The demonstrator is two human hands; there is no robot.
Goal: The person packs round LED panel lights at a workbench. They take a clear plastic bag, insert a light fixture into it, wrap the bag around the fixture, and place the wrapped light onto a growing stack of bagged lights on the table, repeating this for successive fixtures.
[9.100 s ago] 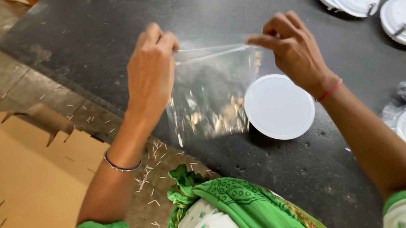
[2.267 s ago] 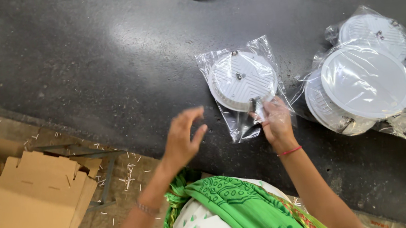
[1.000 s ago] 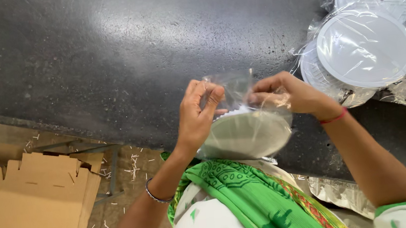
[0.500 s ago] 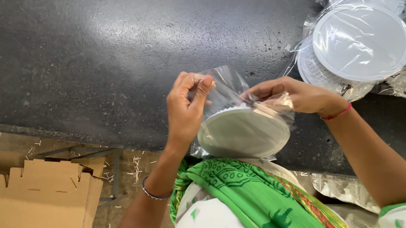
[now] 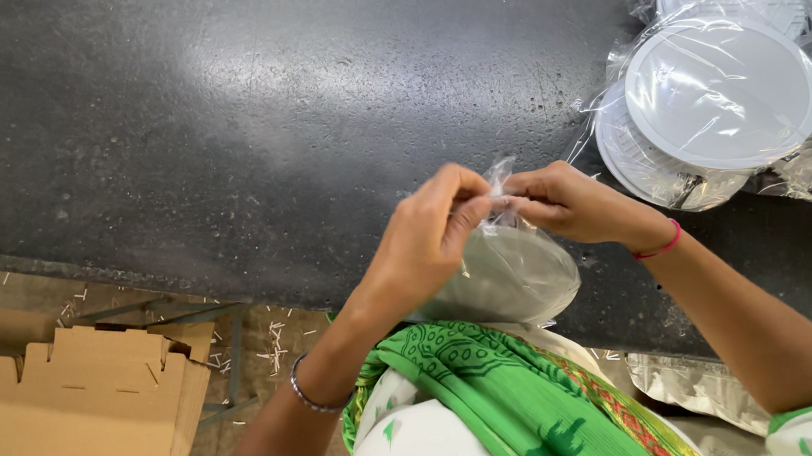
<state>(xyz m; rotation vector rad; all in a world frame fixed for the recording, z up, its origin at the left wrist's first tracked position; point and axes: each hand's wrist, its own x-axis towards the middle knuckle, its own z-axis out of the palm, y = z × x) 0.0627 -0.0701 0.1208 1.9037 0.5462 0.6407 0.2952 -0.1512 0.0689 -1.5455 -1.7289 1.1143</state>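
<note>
A round white disc-shaped fitting sits inside a clear plastic bag (image 5: 511, 272), held up in front of my chest over the near edge of the dark stone table (image 5: 214, 127). My left hand (image 5: 431, 230) pinches the bag's gathered mouth from the left. My right hand (image 5: 559, 204) pinches the same twisted top from the right, fingertips almost touching the left hand's. The bag's mouth is bunched tight between both hands.
A pile of bagged white round fittings (image 5: 724, 94) lies at the table's right side. Flattened cardboard boxes (image 5: 54, 416) rest on the floor at lower left, with small staples or chips scattered beside them. A crinkled empty plastic bag (image 5: 694, 389) lies near my right elbow.
The bagged fitting was lifted off the table toward my chest. Both hands have since drawn together, gathering the bag's open mouth into a tight bunch.
</note>
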